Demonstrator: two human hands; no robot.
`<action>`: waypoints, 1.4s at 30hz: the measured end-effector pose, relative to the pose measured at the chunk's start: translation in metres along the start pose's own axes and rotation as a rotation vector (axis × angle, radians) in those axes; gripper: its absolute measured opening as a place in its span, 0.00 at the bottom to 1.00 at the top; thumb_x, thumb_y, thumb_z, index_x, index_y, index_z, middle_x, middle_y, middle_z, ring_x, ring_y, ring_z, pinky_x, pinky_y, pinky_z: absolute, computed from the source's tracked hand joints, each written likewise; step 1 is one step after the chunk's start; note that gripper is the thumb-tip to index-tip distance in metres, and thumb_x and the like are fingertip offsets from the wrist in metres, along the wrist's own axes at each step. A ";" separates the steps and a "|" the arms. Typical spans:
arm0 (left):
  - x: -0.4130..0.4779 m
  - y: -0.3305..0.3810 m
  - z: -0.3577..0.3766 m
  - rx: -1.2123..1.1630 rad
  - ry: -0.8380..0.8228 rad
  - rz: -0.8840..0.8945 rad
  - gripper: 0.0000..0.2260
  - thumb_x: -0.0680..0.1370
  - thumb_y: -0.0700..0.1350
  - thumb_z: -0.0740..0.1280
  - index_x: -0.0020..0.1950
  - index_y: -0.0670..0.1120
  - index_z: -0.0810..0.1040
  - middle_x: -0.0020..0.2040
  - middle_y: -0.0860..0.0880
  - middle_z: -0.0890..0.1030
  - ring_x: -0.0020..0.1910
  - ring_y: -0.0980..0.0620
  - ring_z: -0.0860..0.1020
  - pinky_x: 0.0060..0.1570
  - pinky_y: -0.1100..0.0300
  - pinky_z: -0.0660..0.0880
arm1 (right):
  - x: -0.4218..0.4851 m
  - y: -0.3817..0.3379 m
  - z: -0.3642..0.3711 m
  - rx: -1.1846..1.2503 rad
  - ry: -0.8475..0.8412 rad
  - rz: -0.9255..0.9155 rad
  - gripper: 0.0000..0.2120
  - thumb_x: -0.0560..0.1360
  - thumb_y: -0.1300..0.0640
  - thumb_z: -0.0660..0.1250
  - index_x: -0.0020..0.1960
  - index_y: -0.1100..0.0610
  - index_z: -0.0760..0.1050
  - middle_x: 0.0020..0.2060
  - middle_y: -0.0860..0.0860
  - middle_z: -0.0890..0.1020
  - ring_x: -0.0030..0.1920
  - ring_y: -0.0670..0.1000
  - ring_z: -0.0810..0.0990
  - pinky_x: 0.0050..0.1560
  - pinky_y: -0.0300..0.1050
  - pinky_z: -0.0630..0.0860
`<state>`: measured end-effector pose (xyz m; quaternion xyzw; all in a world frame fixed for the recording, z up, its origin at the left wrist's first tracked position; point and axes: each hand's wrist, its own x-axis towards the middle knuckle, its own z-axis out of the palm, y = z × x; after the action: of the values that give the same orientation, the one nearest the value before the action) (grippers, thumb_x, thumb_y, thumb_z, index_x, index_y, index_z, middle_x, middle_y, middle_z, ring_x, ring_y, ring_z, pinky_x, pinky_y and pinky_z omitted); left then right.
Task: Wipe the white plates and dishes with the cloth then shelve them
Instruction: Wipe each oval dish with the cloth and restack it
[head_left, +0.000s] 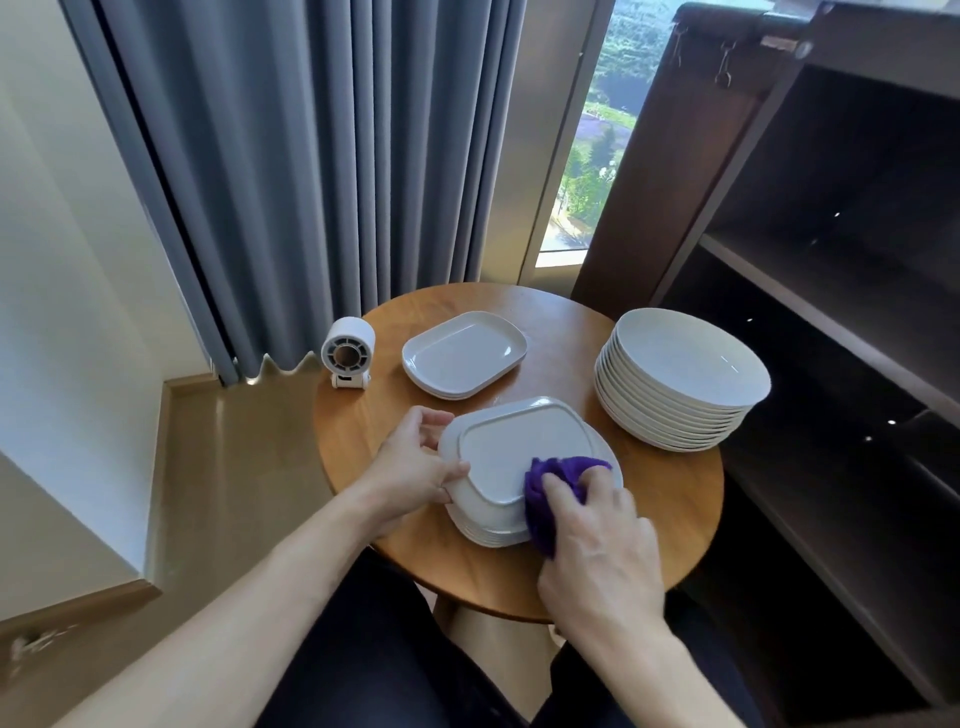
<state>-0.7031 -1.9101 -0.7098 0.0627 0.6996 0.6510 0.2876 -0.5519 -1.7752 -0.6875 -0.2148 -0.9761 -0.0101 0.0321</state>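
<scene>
Daylight is admitted through the window (587, 156) beside the curtain (322, 156), and a soft sheen is cast on the table (561, 332). The shelf unit (841, 218) is left in deep shadow. Straight lines are bowed toward the edges by the wide lens; the centre is rendered fairly sharp.

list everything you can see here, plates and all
table: one, brown wood, round, centre
round plates: one tall stack, white, table's right
rectangular dishes: one small stack, white, table's back
upturned dish: one, white, over front stack
front stack: one, white, table's near side
cloth: one, purple, on upturned dish
fan: one, white, table's left edge
curtain: grey, behind
shelf unit: one, dark brown, right
left hand: grips upturned dish
right hand: holds cloth
</scene>
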 end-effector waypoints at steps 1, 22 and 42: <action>0.000 0.000 0.000 -0.004 0.009 0.002 0.22 0.77 0.33 0.72 0.66 0.48 0.71 0.60 0.43 0.77 0.57 0.43 0.81 0.41 0.53 0.84 | -0.002 -0.013 0.000 0.021 -0.006 -0.052 0.30 0.72 0.54 0.67 0.73 0.44 0.65 0.66 0.52 0.67 0.61 0.56 0.71 0.50 0.50 0.68; 0.006 -0.004 -0.001 -0.007 0.061 -0.131 0.12 0.77 0.39 0.65 0.60 0.46 0.75 0.58 0.43 0.79 0.54 0.44 0.79 0.40 0.52 0.79 | 0.081 0.020 -0.006 -0.012 -0.015 -0.371 0.30 0.73 0.55 0.68 0.74 0.41 0.69 0.69 0.48 0.69 0.63 0.56 0.70 0.60 0.53 0.71; 0.007 -0.006 -0.014 -0.064 -0.047 -0.168 0.22 0.75 0.28 0.70 0.67 0.43 0.71 0.58 0.39 0.81 0.52 0.43 0.85 0.43 0.49 0.84 | 0.068 -0.015 0.001 0.059 -0.018 -0.382 0.24 0.75 0.47 0.61 0.70 0.45 0.72 0.66 0.51 0.70 0.60 0.58 0.71 0.56 0.51 0.69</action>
<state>-0.7138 -1.9204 -0.7182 0.0098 0.6743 0.6450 0.3596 -0.6197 -1.7607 -0.6845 -0.0248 -0.9992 0.0146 0.0273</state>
